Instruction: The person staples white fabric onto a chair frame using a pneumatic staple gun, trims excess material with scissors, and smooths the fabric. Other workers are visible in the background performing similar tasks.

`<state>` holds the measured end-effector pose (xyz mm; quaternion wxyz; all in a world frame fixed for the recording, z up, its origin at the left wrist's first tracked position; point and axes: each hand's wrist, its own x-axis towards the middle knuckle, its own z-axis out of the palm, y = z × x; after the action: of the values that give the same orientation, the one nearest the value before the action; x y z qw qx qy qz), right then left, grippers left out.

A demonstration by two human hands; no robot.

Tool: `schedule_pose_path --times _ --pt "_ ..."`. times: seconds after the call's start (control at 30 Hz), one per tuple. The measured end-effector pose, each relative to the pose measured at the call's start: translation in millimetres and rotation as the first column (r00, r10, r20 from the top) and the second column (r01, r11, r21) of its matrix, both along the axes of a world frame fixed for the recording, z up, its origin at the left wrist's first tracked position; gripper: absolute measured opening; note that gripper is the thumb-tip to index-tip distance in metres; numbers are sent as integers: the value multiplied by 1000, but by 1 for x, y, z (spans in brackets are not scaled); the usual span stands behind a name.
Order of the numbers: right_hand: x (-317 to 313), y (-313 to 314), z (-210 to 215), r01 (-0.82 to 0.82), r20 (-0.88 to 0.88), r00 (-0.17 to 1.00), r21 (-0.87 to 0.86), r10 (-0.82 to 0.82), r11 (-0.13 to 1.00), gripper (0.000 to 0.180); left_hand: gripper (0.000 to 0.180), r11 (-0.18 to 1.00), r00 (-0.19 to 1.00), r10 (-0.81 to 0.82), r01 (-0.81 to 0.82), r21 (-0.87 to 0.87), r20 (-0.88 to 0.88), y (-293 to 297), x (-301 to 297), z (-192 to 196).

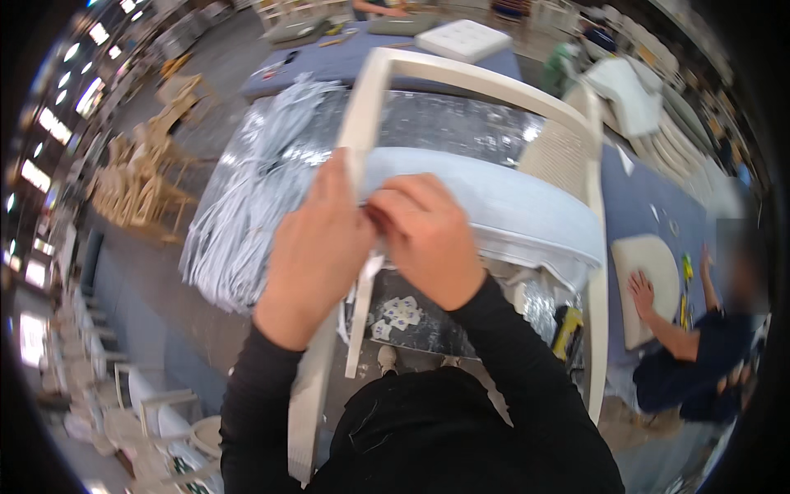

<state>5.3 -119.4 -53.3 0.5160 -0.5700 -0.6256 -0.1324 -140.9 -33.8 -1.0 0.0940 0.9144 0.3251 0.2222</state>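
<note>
A cream wooden chair frame lies before me, with a light blue padded panel between its side posts. My left hand lies across the left post, its fingers stretched up along the wood and its thumb on the inner side. Close beside it, my right hand has thumb and fingers pinched together at the panel's left end. What lies between those fingertips is hidden and slightly blurred. Below my hands, a narrow pale strip hangs down inside the post.
Light blue fabric strips are heaped left of the frame. A yellow-and-black tool lies near the right post; small pale pieces lie below. At right, a person's hand rests on a beige cushion. A white cushion lies beyond.
</note>
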Motion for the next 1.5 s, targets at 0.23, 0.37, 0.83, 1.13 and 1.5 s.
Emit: schedule_pose_path --times 0.23,0.37,0.83,1.13,1.5 --pt "6 -57 -55 26 51 998 280 -42 959 44 66 980 987 -157 160 122 -32 -1 3 -1" --pt "22 -140 -168 187 -153 972 60 -176 981 45 70 996 1000 -15 17 87 -28 5 -3 -9" --pt "136 -440 -423 542 -121 289 -797 -950 266 75 79 976 972 -69 113 -186 224 49 -22 -36" --pt "170 -436 -380 413 -251 172 -860 -953 301 87 89 893 936 9 151 -424 352 41 -25 -26" --pt "20 -323 -245 58 -757 264 -607 -598 793 12 84 715 851 -65 403 -571 521 28 -15 -23"
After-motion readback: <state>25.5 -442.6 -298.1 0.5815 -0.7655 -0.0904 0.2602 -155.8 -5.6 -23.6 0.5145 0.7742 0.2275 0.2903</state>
